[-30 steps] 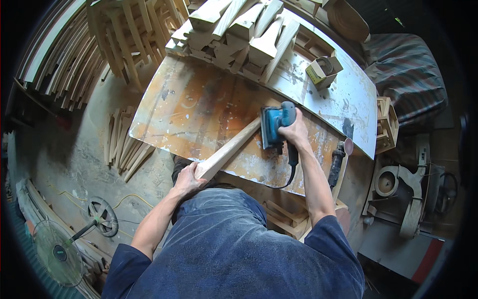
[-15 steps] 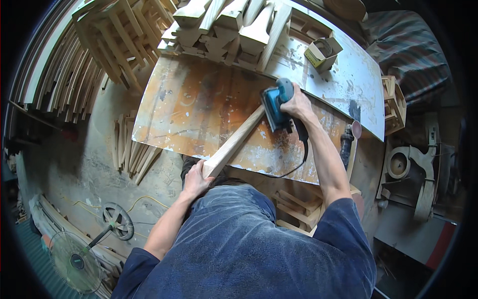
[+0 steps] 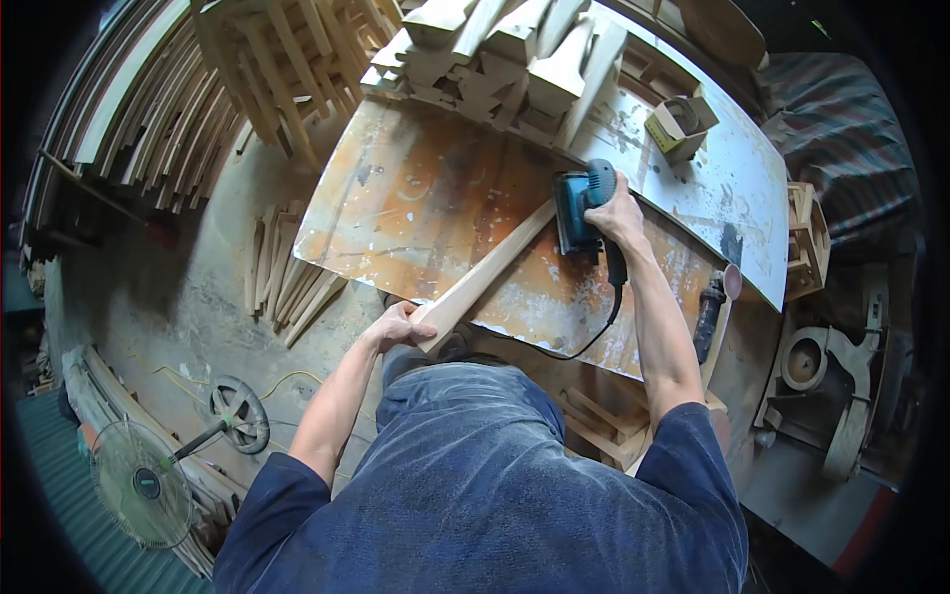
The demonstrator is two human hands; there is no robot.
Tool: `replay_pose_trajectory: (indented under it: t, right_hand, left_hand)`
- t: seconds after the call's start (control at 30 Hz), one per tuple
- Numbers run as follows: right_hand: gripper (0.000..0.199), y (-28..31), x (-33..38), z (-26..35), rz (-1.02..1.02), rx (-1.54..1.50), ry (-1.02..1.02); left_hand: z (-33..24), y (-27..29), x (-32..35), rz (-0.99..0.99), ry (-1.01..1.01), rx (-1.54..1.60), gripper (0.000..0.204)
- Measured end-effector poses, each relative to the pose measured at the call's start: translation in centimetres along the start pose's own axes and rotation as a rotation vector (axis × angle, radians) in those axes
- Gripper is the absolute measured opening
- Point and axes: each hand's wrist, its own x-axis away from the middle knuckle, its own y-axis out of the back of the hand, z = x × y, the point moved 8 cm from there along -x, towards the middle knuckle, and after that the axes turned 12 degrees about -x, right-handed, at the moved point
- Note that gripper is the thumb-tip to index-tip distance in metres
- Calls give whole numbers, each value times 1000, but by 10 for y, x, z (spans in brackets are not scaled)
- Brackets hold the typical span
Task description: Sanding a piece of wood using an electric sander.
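Across the near edge of a worn, paint-flecked orange-brown board (image 3: 396,188) lies a pale, tapered wooden piece (image 3: 490,272), flat-faced, broad at its near end and slimmer toward the far one. The left hand (image 3: 400,325) pinches the broad end, so nearly the whole length runs ahead of that grip. The right hand (image 3: 618,218) is wrapped around a teal-and-black power sander (image 3: 574,213) at the slim end. The tip meets the sander's outline; whether the two touch cannot be told, and some left fingertips are hidden.
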Motion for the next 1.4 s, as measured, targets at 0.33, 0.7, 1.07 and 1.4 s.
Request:
replay_pose_trajectory:
  t: [0.33,0.7,1.07,1.4]
  right_hand:
    - [102,-101,176,120,417,77,313]
    - [99,-72,108,89,218,95,247]
    - [99,-108,171,148,401,182,279]
    - [85,-118,163,181,446,222,348]
  left_hand:
    - [5,0,25,-299,-337,-78,102]
    - [19,-18,34,-167,-167,242,109]
    - [33,-16,30,-253,-227,327,90]
    - [33,-21,32,-251,-209,436,87]
